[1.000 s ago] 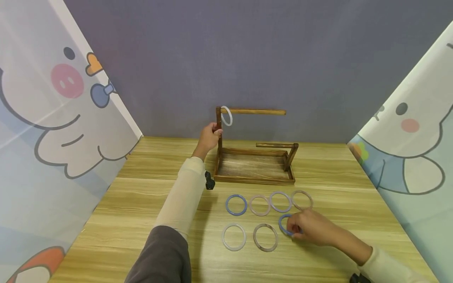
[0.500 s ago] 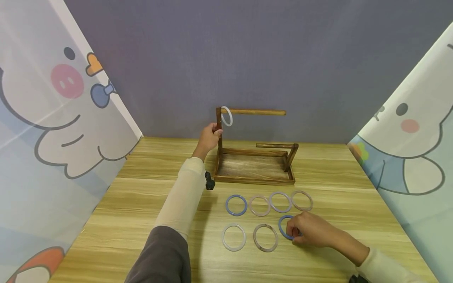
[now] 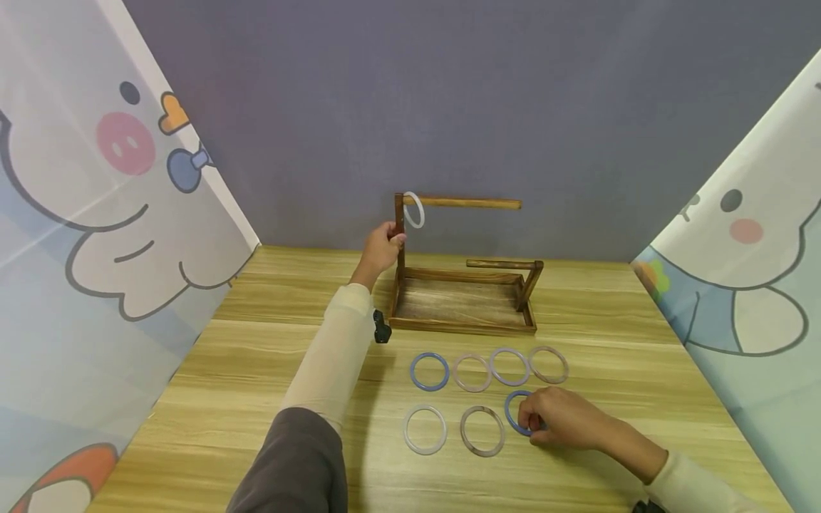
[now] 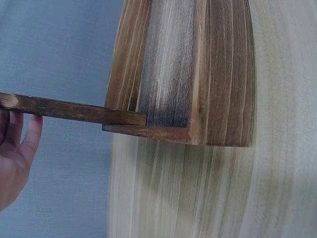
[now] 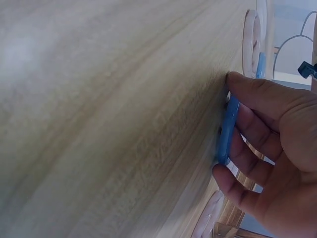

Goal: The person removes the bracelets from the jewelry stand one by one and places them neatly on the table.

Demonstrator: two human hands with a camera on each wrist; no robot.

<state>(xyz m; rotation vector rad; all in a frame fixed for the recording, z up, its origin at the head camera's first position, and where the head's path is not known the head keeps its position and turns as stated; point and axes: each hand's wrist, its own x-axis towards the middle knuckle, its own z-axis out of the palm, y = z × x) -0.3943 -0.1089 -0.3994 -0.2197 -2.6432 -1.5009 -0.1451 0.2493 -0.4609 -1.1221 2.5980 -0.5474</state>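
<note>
A dark wooden rack has an upright post (image 3: 400,214) on its left, and my left hand (image 3: 380,247) grips this post below its top. In the left wrist view the fingers of the left hand (image 4: 15,168) lie against the post (image 4: 64,109). A white bangle (image 3: 420,214) hangs on the rack's upper bar, close to the post. At the lower right, my right hand (image 3: 567,419) pinches a blue bangle (image 3: 507,410) at its right side. The right wrist view shows that blue bangle (image 5: 229,129) between thumb and fingers, at the tabletop; the fingers hide part of it.
The rack's tray (image 3: 462,328) stands at the back of the wooden table, with a shorter bar (image 3: 497,264) at its right. Before it lie another blue bangle (image 3: 430,388), a pale pink one, a lilac one (image 3: 509,383), a brownish one, a whitish one (image 3: 405,429) and a mottled one (image 3: 463,431).
My right hand has shifted slightly toward me at the blue bangle, which has moved very little. The left hand stays on the post. The head view has shifted a touch.
</note>
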